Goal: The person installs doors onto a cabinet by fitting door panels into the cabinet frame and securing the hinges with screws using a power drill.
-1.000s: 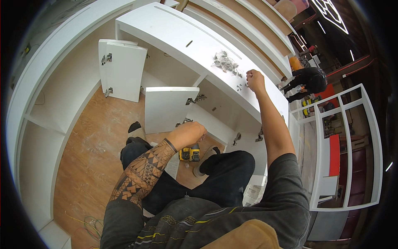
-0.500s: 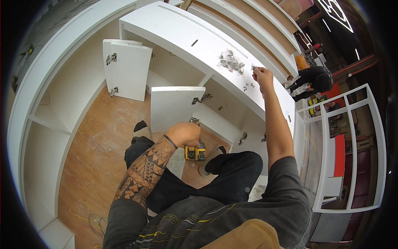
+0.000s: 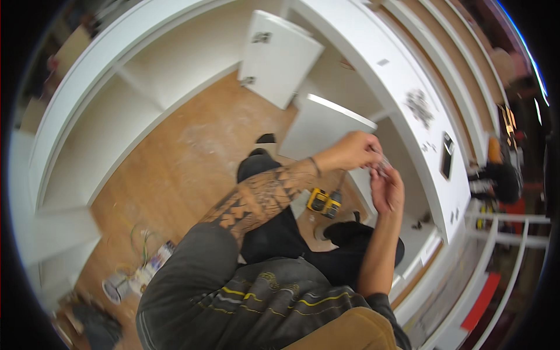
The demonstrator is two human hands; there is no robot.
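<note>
My left hand (image 3: pixel 353 150) and my right hand (image 3: pixel 387 188) meet in front of me, above my knees. Between their fingertips is a small metal piece (image 3: pixel 382 165), too blurred to name; both hands pinch at it. Below them a yellow and black cordless drill (image 3: pixel 325 202) lies on the wooden floor (image 3: pixel 175 157) between my legs. A white cabinet door (image 3: pixel 322 127) stands open just behind my left hand.
A long white cabinet top (image 3: pixel 402 70) carries a pile of small metal hardware (image 3: pixel 419 107) and a dark phone-like slab (image 3: pixel 447 155). A second open white door (image 3: pixel 277 55) is farther back. Scraps and wires (image 3: pixel 137 274) lie lower left. Another person (image 3: pixel 501 175) crouches at right.
My right hand came down off the cabinet top to meet my left hand, which rose from the drill. The view swung left and down.
</note>
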